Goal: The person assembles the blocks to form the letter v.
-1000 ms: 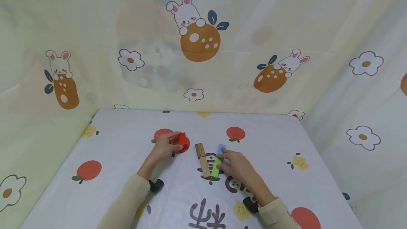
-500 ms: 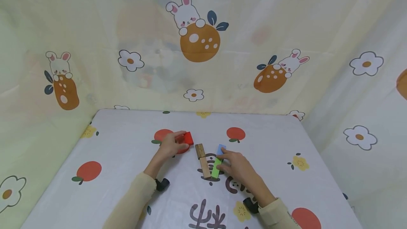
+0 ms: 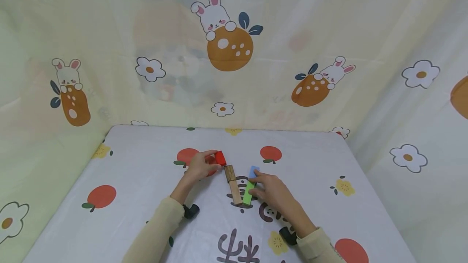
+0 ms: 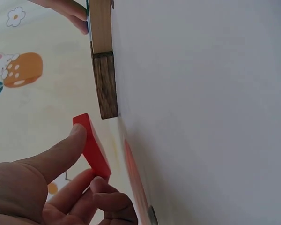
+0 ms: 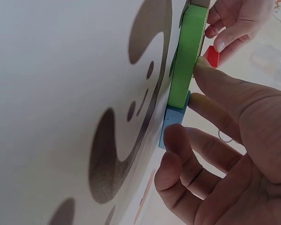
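Nearer than a dark wooden block (image 3: 229, 173) on the white printed table (image 3: 310, 165), two cream sleeves (image 3: 157, 230) are seen. Against the near end of the dark wooden block, a pale wooden block (image 3: 235, 192) is laid end to end with it, both long axes slanted from near right to far left. To the right of the dark wooden block and nearer, a green block (image 3: 249, 193) is set, its near end close beside that of the pale wooden block and its far end angled off to the right, so that a narrow V is formed. Farther right of the dark wooden block, the right hand (image 3: 274, 190) is placed with its grip loosely spread, the thumb rested on the green block and a finger on a blue block (image 3: 253, 169), by which the green line is extended. Just beyond the dark wooden block and slightly to its left, a red block (image 3: 220, 158) is held by the left hand (image 3: 199, 167), its grip narrow, the thumb set near the near end and fingers at the far end. The red block's long axis is pointed near-right, toward the dark wooden block's far end, at roughly the same slant; a small gap is shown between them in the left wrist view. Whether the table is touched by the red block cannot be told. Well beyond the dark wooden block, a printed curtain (image 3: 256, 108) is hung.
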The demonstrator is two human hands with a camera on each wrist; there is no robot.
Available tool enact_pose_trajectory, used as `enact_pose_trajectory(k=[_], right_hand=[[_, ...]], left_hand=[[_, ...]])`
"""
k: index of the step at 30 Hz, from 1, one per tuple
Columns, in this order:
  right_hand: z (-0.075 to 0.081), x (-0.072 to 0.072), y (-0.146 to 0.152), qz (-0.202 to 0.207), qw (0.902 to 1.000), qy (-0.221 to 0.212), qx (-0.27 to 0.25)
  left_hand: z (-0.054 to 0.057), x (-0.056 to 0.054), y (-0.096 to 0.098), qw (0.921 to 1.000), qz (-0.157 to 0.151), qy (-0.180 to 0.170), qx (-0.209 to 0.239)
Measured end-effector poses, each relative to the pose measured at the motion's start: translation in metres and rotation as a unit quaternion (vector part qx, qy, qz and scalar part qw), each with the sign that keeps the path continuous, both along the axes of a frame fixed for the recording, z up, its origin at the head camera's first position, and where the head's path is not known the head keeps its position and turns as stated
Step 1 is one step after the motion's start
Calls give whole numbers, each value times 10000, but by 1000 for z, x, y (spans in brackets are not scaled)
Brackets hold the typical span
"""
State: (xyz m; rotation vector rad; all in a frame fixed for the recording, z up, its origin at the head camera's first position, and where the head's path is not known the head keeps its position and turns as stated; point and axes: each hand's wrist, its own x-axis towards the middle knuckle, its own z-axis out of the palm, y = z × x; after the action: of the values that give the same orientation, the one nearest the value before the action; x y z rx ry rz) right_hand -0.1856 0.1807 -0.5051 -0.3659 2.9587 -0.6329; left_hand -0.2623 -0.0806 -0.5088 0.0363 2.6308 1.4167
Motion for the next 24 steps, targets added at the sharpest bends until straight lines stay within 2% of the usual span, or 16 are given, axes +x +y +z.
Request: enact_pose_trajectory(k=[14, 24], right_hand=[[0, 0, 0, -7, 10000, -13, 9], [1, 0, 0, -56, 10000, -47, 5]], left_hand=[[-4, -7, 9, 9999, -61, -51, -104], [-2, -8, 16, 9998, -147, -107, -46]])
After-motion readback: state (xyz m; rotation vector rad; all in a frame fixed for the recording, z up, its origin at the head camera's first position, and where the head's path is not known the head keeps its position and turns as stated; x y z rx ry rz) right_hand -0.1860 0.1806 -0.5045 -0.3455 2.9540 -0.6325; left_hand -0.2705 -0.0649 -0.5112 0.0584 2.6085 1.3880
